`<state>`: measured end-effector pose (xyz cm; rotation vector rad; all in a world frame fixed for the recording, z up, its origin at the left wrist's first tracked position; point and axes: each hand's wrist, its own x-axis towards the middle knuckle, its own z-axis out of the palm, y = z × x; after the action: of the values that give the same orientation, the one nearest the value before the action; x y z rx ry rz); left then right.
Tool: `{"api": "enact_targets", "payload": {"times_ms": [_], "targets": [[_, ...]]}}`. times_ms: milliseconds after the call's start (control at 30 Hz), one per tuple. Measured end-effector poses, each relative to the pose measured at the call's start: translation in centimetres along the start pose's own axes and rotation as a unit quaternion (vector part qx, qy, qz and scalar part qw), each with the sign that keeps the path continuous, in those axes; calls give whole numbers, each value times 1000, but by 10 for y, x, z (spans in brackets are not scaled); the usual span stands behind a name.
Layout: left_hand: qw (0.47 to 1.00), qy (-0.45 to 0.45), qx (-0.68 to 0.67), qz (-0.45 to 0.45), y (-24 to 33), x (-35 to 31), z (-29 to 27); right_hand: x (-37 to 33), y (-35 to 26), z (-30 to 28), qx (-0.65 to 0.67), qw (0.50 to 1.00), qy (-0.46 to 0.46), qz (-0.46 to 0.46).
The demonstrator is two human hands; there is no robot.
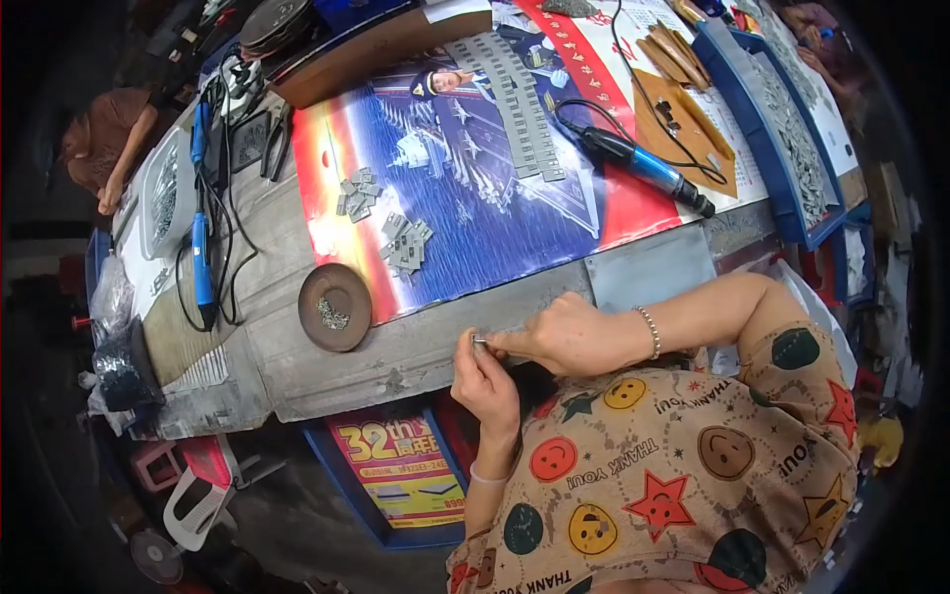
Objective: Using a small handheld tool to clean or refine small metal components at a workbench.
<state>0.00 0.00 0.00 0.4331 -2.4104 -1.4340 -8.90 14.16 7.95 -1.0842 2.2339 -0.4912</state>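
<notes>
The left forearm (pixel 483 505) rose steeply from the lower edge of the frame, just right of centre, its wrist (pixel 498 438) nearly in line with it, and the left hand (pixel 485 384) pointed upward with thumb and fingers pinched together at the tips. The right arm bent sharply at the elbow (pixel 764 289) on the right side, and the right forearm (pixel 698 315) ran leftward, slightly downward, toward the centre. There the right hand (pixel 572 335) lay back uppermost, index finger (pixel 513 342) stretched left to the left fingertips, its other fingers curled and its thumb hidden.
</notes>
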Motion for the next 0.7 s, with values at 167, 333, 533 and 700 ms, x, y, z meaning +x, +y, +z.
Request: {"api": "enact_targets", "payload": {"times_ms": [167,333,533,700], "targets": [[999,26,-30,11,-2,10,-6,11,3,11,210,971,110,12],[995,-37,-76,-60,-3,5,-11,8,18,1,379,921,72,-56],[915,-50,-357,-182,24,-11,-32,-28,-5,6,236,959,148,-54],[920,-87,-343,-170,51,-26,-51,-17,-16,27,360,919,158,-37]]}}
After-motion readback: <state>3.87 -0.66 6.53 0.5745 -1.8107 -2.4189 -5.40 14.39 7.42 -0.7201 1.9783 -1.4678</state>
